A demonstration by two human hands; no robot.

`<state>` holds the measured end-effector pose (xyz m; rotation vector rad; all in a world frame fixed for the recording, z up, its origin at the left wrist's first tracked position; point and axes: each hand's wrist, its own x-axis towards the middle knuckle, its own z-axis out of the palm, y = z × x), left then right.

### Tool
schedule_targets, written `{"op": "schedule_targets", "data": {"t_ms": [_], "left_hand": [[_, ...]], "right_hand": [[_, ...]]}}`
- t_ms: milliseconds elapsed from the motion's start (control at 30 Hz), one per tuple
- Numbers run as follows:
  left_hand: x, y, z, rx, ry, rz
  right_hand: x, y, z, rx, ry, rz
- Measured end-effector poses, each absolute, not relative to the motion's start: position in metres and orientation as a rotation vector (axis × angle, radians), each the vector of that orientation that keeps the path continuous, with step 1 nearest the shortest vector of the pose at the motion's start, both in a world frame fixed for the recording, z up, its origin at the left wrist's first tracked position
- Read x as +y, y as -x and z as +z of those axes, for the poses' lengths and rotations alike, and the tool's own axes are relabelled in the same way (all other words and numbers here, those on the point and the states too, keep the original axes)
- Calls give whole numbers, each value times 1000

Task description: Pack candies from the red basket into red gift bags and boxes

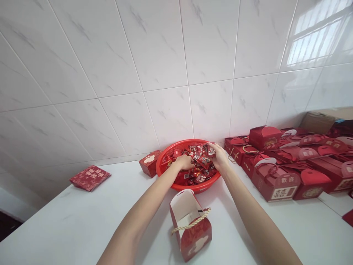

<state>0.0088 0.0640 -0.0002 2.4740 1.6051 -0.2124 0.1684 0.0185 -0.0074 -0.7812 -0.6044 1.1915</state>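
A round red plastic basket [202,189] stands against the tiled wall, holding many small red wrapped candies [202,162]. Both of my hands reach into it. My left hand [184,162] is among the candies on the left side, its fingers curled together; what lies in them is hidden. At the basket's right side my right hand [220,156] has its fingers closed around a wrapped candy [211,151]. Between my forearms, in front of the basket, a red gift box [197,235] sits with its top open. A twisted cream rope handle [193,223] crosses its opening, and its white inside shows.
Many red gift boxes [275,182] with closed tops crowd the right side of the white table [68,224]. Another small red box [149,163] touches the basket's left side. A flat red folded box [90,177] lies farther left. A cardboard carton [318,121] stands at the back right.
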Motion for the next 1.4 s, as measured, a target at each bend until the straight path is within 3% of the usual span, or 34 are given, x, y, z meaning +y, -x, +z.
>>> {"op": "schedule_targets", "data": {"t_ms": [467,700,967,1400], "left_hand": [[52,-17,-3,1116,-2558,-337],[51,-10,1,1061,-2523,-74],[39,21,7,1029,-2514,155],[40,-35,-8,1082,-2490,-350]], "right_hand": [[19,-167,-8,-617,791,1190],[12,-168,2,-654,760,1213],[-28,-169,46,-773,606,1234],[-78,-164,77,-970,523,1163]]}}
